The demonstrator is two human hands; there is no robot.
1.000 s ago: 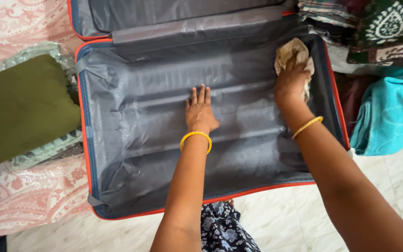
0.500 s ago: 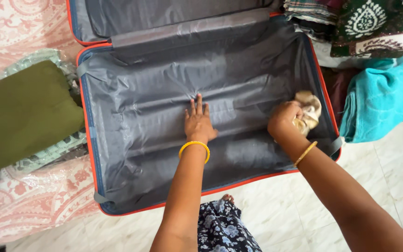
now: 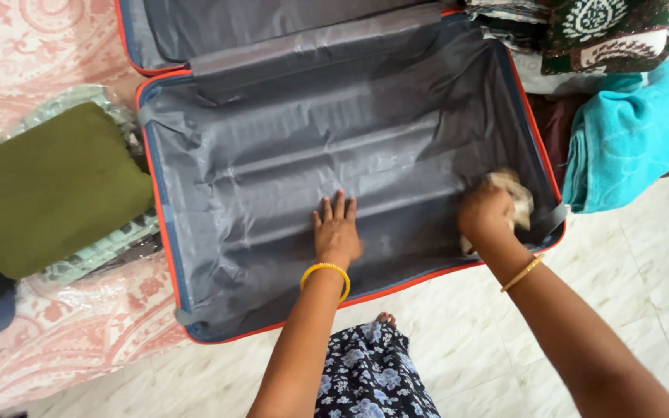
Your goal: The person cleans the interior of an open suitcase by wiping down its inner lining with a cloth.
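open suitcase (image 3: pixel 272 232), grey lining (image 3: pixel 365 131) bare. left hand (image 3: pixel 337 232) pressed flat on lining, fingers (image 3: pixel 334 207) nearly together, holding fabric taut. right hand (image 3: pixel 485 214) closed around pale cloth (image 3: pixel 514 193), cloth bunched just beyond knuckles, near right wall. step judged: wiping lining. next stroke likely called for firm downward pressure, lining kept braced. teal towel (image 3: pixel 629 131) well right of fingers.
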